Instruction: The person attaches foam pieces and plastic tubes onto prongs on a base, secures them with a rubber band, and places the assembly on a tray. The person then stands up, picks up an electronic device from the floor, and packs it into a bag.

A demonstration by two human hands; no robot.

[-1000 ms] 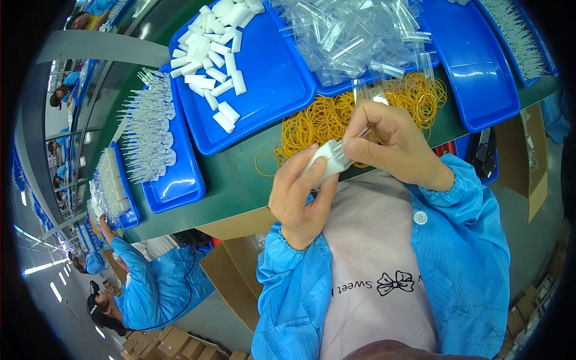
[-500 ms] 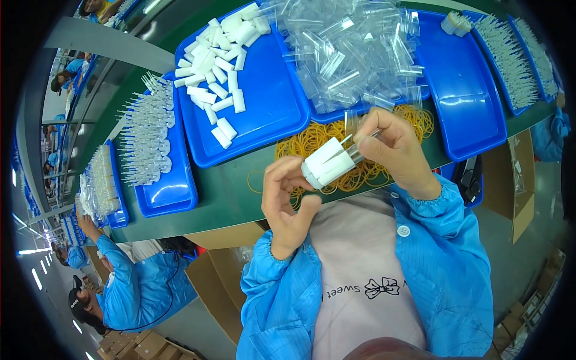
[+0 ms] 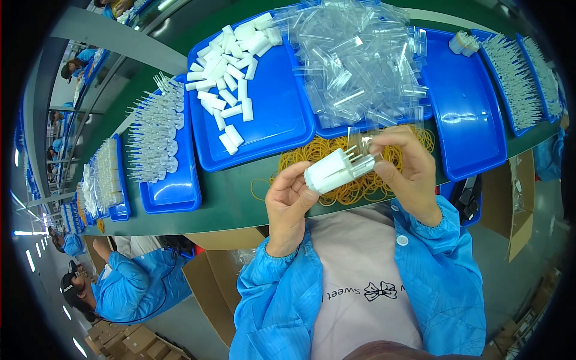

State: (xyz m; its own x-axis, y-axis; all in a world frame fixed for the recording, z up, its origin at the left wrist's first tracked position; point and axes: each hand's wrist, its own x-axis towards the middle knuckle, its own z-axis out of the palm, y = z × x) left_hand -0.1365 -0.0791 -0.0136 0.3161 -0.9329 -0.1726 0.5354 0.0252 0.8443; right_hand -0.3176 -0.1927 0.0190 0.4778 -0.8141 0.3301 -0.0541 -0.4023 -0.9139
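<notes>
Head view is showing the left hand (image 3: 288,201) holding a white cylindrical bundle (image 3: 329,173) by its left end, thumb and fingers narrow around it, probably so that the thin prongs (image 3: 350,151) are sticking out unobstructed. The right hand (image 3: 407,165) is resting curled at the opposite end, next to a clear tube (image 3: 362,164); I cannot tell whether it is gripping that or merely steadying it. The bundle is tilting in the air above the table (image 3: 234,210), over yellow rubber bands (image 3: 312,150). Beyond, a blue tray (image 3: 267,132) is carrying white pieces (image 3: 225,69), with clear pieces (image 3: 360,66) lying heaped alongside, seemingly for easy reach
</notes>
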